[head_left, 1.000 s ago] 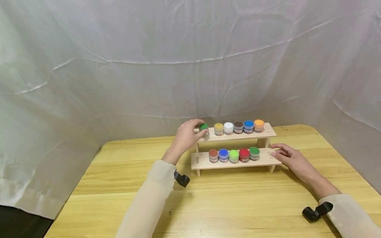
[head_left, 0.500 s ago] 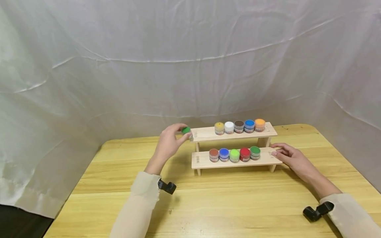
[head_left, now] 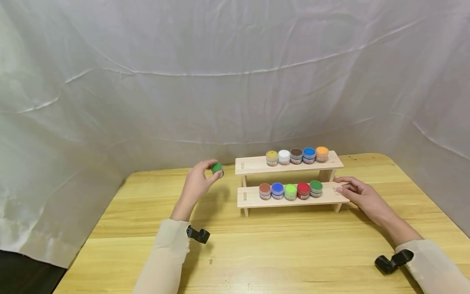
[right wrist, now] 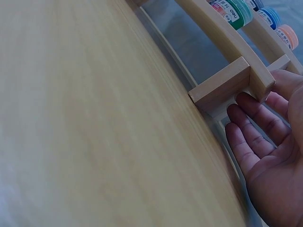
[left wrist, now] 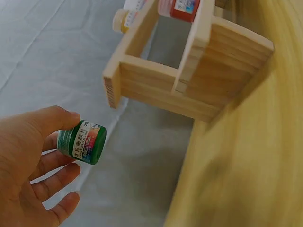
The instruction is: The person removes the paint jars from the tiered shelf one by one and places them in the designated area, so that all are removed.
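My left hand (head_left: 196, 182) pinches a small green paint jar (left wrist: 87, 143) between thumb and fingers, in the air left of a two-tier wooden rack (head_left: 253, 197). At the rack's right end my right hand (head_left: 365, 199) grips the lower shelf, thumb on top; in the right wrist view its other fingers (right wrist: 253, 125) curl beside and below the shelf end. On the upper shelf stand yellow (head_left: 272, 158), white (head_left: 284, 157), brown (head_left: 296, 157), blue (head_left: 309, 156) and orange (head_left: 322, 154) jars. Brown-red, blue, light green, red (head_left: 303, 191) and dark green (head_left: 316, 189) jars line the lower shelf.
The rack stands toward the back of a yellow wooden table (head_left: 257, 249). Behind and at both sides hangs a grey cloth (head_left: 205, 102). Each sleeve carries a black wrist camera, such as the left one (head_left: 198, 235).
My left hand has lifted the green paint jar off the upper shelf's left end and carried it left, clear of the rack. The right hand keeps its grip on the rack.
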`<state>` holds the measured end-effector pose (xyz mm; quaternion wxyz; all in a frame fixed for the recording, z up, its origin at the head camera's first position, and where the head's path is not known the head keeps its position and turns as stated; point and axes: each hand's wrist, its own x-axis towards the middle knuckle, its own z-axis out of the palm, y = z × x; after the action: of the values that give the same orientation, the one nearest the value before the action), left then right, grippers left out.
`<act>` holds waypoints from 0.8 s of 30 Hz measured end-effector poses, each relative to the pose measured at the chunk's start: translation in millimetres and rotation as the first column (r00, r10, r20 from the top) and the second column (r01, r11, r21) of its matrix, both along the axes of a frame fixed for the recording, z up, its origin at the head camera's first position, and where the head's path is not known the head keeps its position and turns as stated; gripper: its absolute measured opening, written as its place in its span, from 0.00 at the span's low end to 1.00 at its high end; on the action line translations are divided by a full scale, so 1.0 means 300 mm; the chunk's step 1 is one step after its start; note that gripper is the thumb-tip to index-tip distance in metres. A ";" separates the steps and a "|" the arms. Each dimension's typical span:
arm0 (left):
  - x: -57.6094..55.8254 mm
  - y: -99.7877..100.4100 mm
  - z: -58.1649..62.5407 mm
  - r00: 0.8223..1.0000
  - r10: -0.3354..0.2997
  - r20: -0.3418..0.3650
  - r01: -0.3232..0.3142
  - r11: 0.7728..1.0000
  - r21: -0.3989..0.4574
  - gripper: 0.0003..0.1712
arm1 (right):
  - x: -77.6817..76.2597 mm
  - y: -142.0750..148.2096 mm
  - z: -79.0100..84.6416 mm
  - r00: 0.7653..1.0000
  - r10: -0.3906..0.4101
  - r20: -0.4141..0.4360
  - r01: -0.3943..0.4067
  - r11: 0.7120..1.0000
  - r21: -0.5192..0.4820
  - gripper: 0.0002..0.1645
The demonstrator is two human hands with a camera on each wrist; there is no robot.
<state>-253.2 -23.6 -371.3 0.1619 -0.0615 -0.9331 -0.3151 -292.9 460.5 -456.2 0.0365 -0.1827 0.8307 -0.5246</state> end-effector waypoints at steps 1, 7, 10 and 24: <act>-0.004 -0.003 -0.011 1.000 0.003 0.015 -0.003 1.000 0.001 0.24 | 0.002 -0.001 0.000 1.000 0.000 0.001 0.000 1.000 -0.002 0.25; -0.035 -0.014 -0.073 0.998 -0.001 0.068 0.000 1.000 0.013 0.24 | 0.005 -0.002 0.000 1.000 0.004 -0.007 -0.004 1.000 -0.010 0.25; -0.045 -0.015 -0.093 0.996 -0.019 0.085 0.016 0.999 0.034 0.24 | 0.004 0.002 0.002 1.000 0.004 -0.012 -0.004 1.000 -0.013 0.24; -0.073 -0.013 -0.173 0.984 -0.036 0.173 0.023 0.997 0.078 0.24 | 0.001 0.003 0.000 1.000 -0.001 -0.005 0.001 1.000 0.001 0.25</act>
<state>-275.2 -27.3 -423.1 0.0771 -0.0413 -0.9302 -0.3566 -292.6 461.4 -456.3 0.0344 -0.1836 0.8313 -0.5236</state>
